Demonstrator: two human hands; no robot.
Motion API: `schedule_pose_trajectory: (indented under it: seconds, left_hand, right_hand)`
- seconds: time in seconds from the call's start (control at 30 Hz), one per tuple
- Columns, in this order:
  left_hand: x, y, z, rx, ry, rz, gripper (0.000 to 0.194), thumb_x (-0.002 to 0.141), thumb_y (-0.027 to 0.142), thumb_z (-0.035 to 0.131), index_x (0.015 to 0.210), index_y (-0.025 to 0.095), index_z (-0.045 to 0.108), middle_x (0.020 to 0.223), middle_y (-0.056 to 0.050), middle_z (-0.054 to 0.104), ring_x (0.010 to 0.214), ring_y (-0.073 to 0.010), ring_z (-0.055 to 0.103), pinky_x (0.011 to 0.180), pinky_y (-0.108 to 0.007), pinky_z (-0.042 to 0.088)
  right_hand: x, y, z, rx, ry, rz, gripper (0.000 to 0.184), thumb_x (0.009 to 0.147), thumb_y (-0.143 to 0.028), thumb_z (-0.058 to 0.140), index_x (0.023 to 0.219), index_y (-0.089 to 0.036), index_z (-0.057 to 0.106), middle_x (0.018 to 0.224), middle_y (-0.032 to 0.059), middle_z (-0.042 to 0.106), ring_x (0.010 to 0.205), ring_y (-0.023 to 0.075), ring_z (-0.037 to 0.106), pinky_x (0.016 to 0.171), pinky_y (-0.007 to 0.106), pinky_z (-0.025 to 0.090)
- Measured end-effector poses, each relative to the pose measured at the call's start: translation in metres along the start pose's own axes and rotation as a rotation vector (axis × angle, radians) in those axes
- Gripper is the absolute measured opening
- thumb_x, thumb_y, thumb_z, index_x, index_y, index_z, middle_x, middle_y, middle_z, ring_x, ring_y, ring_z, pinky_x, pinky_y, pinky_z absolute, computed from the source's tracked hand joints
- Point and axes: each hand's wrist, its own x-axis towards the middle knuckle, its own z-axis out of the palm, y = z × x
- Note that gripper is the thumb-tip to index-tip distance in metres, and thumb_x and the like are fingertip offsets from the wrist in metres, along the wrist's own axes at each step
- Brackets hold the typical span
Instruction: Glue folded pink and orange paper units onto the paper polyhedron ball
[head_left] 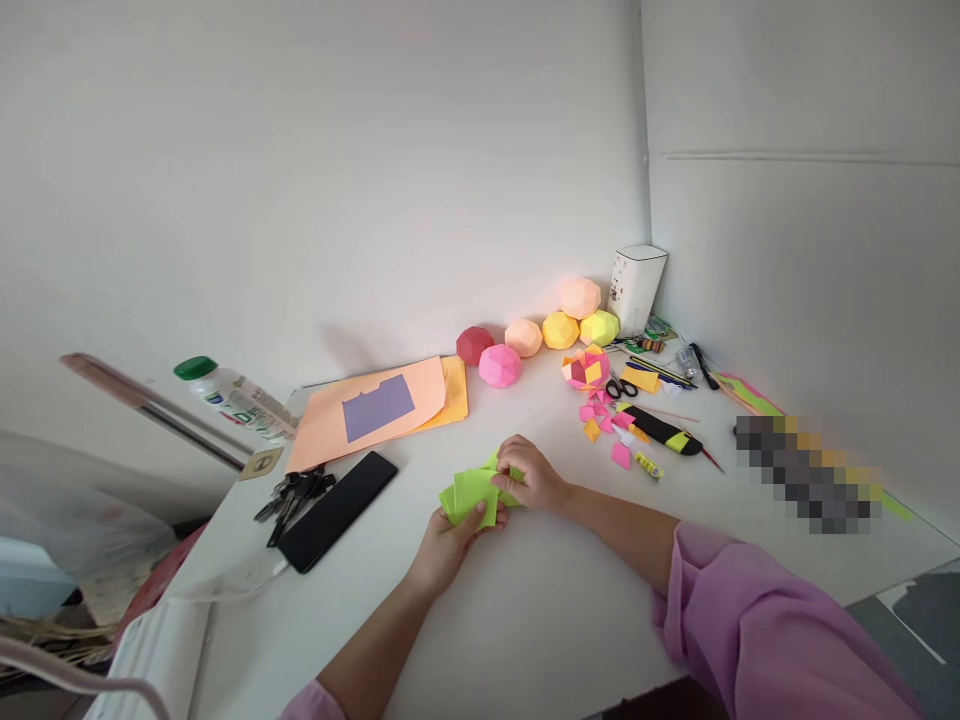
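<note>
Fingers bent close, the left hand (448, 545) pinches a fan of bright green paper sheets (474, 491) over the white table (555, 620). The right hand (537, 478), fingers curled, pinches its right side. Far behind sits a round pink paper ball (500, 367).

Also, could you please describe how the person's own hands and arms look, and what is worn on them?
The left hand and right hand are ungloved, and the forearms are bare. The right sleeve is loose, pinkish-purple and plain, ending on the forearm. Only a small part of the left sleeve, similarly coloured, is visible.
</note>
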Motion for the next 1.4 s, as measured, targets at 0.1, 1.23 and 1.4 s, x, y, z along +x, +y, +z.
schedule_pose_trajectory:
  seconds: [0.1,1.23,1.4]
  left_hand:
    - [0.000,-0.001,-0.001,-0.012,0.013,-0.005,0.036,0.073,0.038,0.077,0.097,0.012,0.070,0.094,-0.012,0.074,0.087,-0.0275,0.069,0.081,-0.039,0.054]
    - [-0.008,0.002,-0.012,-0.090,0.291,-0.258,0.066,0.058,0.033,0.087,0.117,0.013,0.065,0.100,-0.014,0.075,0.102,-0.0385,0.067,0.085,-0.043,0.060]
    - [-0.009,0.005,-0.007,-0.085,0.315,-0.250,0.068,0.059,0.034,0.086,0.120,0.015,0.064,0.102,-0.013,0.075,0.105,-0.0381,0.066,0.085,-0.041,0.060]
  right_hand:
    - [-0.001,0.001,0.000,-0.006,-0.016,-0.004,0.027,0.091,-0.032,0.055,0.067,-0.022,0.047,0.064,0.0026,0.057,0.080,0.0200,0.055,0.073,0.035,0.049]
    - [-0.005,-0.001,0.014,-0.081,-0.073,0.103,0.030,0.091,-0.031,0.057,0.064,-0.020,0.052,0.064,0.0031,0.061,0.082,0.0189,0.056,0.080,0.032,0.048]
    - [-0.006,0.000,0.014,-0.064,-0.103,0.162,0.027,0.090,-0.030,0.059,0.065,-0.020,0.055,0.065,0.0033,0.063,0.084,0.0191,0.056,0.082,0.033,0.048]
